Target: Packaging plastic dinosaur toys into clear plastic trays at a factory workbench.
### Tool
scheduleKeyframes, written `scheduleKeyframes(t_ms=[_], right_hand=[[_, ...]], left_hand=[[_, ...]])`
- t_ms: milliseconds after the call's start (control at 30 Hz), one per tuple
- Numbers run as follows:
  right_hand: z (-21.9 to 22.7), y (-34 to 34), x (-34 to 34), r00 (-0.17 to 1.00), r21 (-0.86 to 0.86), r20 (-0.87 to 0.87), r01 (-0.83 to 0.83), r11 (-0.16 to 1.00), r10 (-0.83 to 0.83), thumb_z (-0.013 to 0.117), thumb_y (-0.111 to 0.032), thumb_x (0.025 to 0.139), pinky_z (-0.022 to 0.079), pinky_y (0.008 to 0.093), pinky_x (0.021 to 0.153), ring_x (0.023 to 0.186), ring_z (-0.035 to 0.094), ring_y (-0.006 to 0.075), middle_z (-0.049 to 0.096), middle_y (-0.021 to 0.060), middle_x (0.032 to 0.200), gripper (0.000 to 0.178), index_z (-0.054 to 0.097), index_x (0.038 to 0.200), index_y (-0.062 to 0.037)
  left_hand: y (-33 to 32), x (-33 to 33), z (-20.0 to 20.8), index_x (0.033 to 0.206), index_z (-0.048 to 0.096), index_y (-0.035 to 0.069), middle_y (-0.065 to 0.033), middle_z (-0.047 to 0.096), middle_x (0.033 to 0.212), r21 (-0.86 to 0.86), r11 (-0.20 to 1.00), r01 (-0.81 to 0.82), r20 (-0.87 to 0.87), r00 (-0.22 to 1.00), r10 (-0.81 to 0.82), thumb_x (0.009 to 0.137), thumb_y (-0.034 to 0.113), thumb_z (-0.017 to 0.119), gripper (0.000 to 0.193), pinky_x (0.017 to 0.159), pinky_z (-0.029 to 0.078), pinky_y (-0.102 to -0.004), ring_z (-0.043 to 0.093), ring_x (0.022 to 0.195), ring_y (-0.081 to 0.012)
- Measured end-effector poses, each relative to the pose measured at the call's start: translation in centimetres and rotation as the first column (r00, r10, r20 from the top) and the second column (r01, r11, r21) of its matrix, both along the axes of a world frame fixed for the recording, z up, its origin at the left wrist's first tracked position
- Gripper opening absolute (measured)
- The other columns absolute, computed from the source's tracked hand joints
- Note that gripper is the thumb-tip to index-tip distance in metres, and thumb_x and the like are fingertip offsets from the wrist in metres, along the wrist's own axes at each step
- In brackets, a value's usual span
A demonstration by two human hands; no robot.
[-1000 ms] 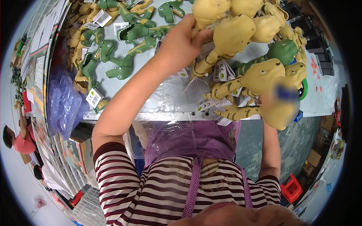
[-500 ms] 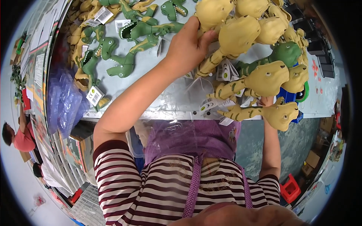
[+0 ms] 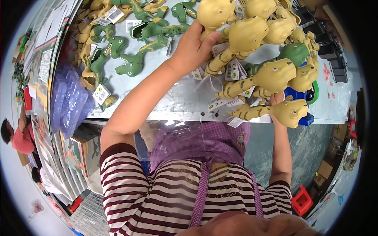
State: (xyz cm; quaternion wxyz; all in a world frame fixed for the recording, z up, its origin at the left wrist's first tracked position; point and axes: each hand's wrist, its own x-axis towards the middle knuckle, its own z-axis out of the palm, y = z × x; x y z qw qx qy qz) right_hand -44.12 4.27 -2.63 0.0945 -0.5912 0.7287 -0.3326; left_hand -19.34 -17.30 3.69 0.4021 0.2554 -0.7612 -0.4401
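Two hands work at a pale table (image 3: 157, 106) full of toy dinosaurs. Left hand (image 3: 193, 46) wraps its fingers around a yellow dinosaur (image 3: 214, 13) near the far edge. Right hand (image 3: 277, 99) is mostly hidden behind another yellow dinosaur (image 3: 281, 112) at the near edge, so I cannot tell its grip. Green dinosaurs (image 3: 134, 65) lie left.

Yellow dinosaur toys (image 3: 271, 74) look matt, rubbery plastic; beside them, green dinosaur toys (image 3: 134, 65) likewise; paper tags (image 3: 234, 70); glossy clear plastic bags (image 3: 185, 98) below them.
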Motion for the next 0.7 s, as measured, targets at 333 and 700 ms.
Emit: scheduleKeyframes(t_ms=[333, 700], right_hand=[[1.7, 0.3, 0.4, 0.994, 0.141, -0.107, -0.011, 0.990, 0.027, 0.042, -0.018, 0.089, 0.023, 0.0410, 0.106, 0.127, 0.031, 0.0351, 0.041, 0.0197, 0.131, 0.038, 0.046, 0.123, -0.0002], [1.2, 0.2, 1.0, 0.979, -0.056, -0.205, 0.005, 0.998, -0.016, 0.051, -0.019, 0.085, 0.033, 0.0425, 0.096, 0.111, 0.044, 0.0370, 0.051, 0.0188, 0.118, 0.038, 0.049, 0.119, -0.0017]], left_hand=[[-0.8, 0.6, 2.0, 0.114, 0.049, -0.001, -0.0144, 0.058, 0.106, 0.435, 0.887, 0.157, -0.043, 0.987, -0.153, 0.085, 0.027, 0.062, 0.043, 0.080, 0.045, -0.0307, 0.056, 0.097, -0.0194], [-0.1, 0.6, -0.4, 0.100, 0.051, 0.000, -0.0072, 0.060, 0.079, 0.245, 0.969, 0.011, 0.051, 0.998, -0.024, 0.089, 0.034, 0.056, 0.035, 0.058, 0.046, -0.0285, 0.057, 0.065, -0.0129]])
